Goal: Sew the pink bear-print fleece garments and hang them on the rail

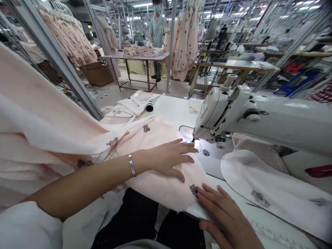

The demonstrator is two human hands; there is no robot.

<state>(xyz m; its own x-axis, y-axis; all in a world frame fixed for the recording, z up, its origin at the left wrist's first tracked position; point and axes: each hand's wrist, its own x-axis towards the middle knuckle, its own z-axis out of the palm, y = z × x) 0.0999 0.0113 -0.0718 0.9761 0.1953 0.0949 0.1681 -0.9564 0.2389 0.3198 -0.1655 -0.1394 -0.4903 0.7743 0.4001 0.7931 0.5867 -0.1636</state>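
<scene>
Smoothing the cloth [166, 133] seems the step — it lies mid-frame, left hand [166, 157] splayed over it, right hand [225, 211] with fingers extended, ungripping, lower right; next probably calls for edge alignment.
</scene>
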